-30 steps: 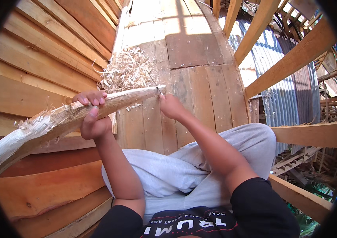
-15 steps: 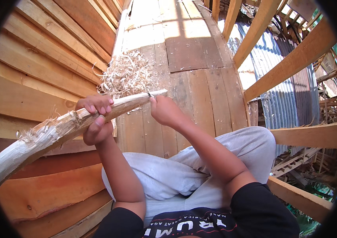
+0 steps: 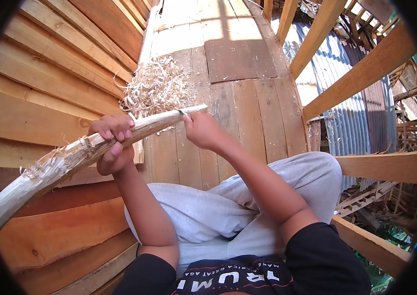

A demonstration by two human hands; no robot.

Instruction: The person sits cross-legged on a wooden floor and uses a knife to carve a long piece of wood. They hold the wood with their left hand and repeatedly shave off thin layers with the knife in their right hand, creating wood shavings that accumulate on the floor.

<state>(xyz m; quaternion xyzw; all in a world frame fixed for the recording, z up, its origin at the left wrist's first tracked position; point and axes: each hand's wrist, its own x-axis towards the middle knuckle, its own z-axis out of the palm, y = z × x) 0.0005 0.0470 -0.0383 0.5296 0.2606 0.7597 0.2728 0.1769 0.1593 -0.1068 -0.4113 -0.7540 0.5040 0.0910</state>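
Note:
A long, curved wooden pole (image 3: 76, 155), pale and stripped of bark with rough fibres along it, slants from the lower left up to its narrow tip at the centre. My left hand (image 3: 112, 140) is wrapped round its middle, fingers over the top and thumb below. My right hand (image 3: 202, 129) is closed just behind the tip, gripping a small knife whose dark blade (image 3: 181, 112) lies against the wood. The knife's handle is hidden in my fist. Beyond the pole lies a heap of curled wood shavings (image 3: 157, 86) on the floor.
Stacked or overlapping planks (image 3: 46, 93) form a wall on my left, close to the pole. The plank floor (image 3: 248, 118) runs ahead, with a brown board (image 3: 238, 59) on it. A wooden railing (image 3: 361, 73) stands right, with corrugated metal sheets (image 3: 351, 118) beyond. My crossed legs (image 3: 287, 187) are in front.
My right hand and the blade have shifted slightly left and up along the pole near its tip. My left hand keeps its hold, with the pole tilted up a little.

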